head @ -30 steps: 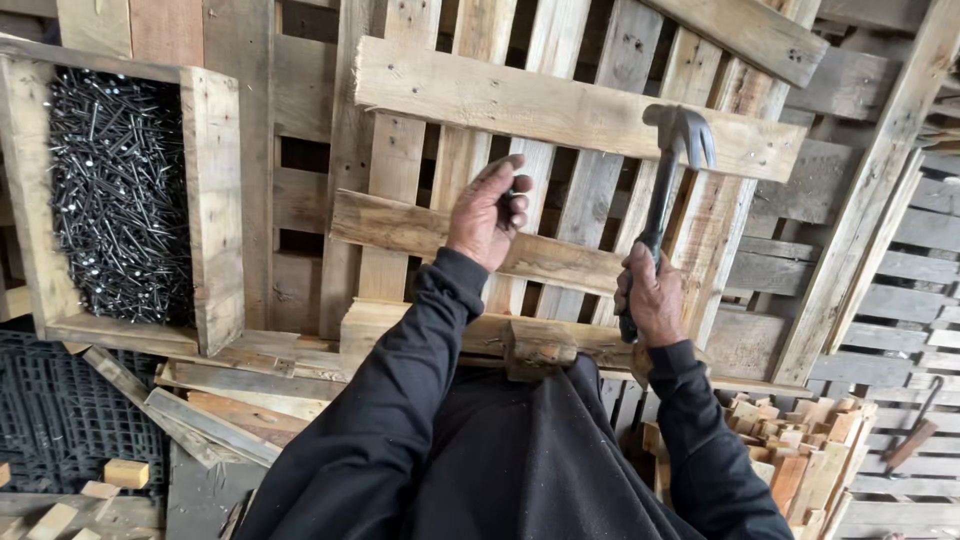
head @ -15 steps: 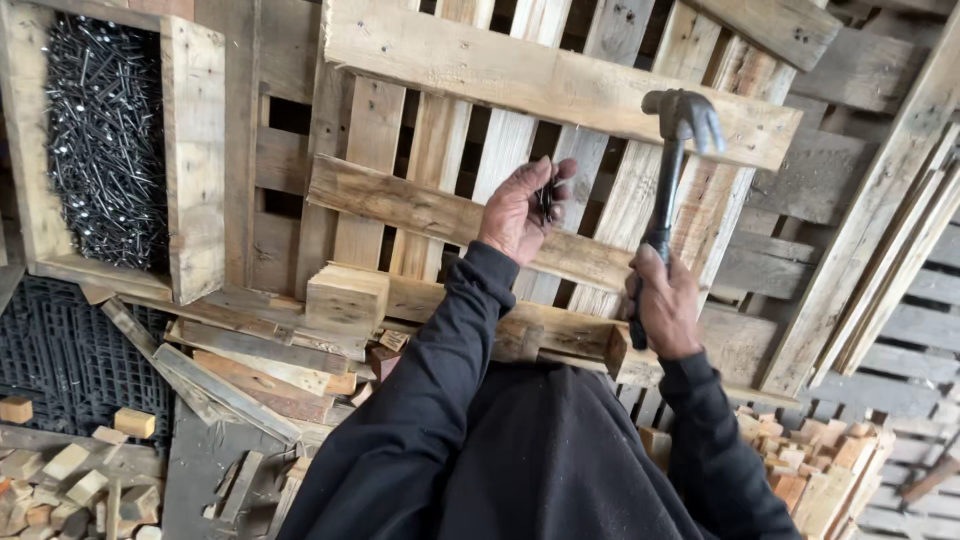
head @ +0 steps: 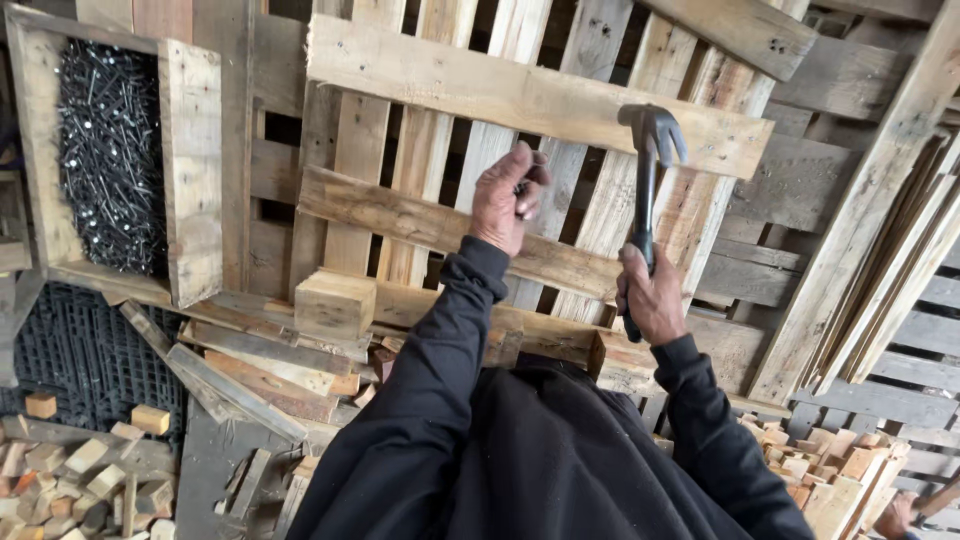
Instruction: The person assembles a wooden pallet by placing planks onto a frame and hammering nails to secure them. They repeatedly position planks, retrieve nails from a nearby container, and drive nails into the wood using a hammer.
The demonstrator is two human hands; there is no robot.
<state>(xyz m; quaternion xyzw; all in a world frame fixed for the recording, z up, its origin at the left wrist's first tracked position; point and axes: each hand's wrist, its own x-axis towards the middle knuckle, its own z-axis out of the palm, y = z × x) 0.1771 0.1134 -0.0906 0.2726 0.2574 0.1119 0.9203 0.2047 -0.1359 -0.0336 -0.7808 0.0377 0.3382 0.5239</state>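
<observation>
A: What did the head camera, looking down, show?

B: A person in black sleeves stood at a wooden pallet [head: 440, 85]. The left hand [head: 508, 198] was closed, fingertips pinched on something small and dark against a slat [head: 430, 225], probably a nail, though too small to be sure.

A: And the other hand?

B: The right hand [head: 652, 298] was wrapped shut around the handle of a claw hammer [head: 648, 170], its head raised above the slat, apart from the wood.

A: Which step did it look like?

B: Seemingly setting a nail before a blow. The strike would call for a short, true swing clear of the pinching fingers.

A: Anything nearby?

B: At the left, a wooden box [head: 190, 170] full of dark nails [head: 108, 160]; wood offcuts [head: 85, 455] below.
</observation>
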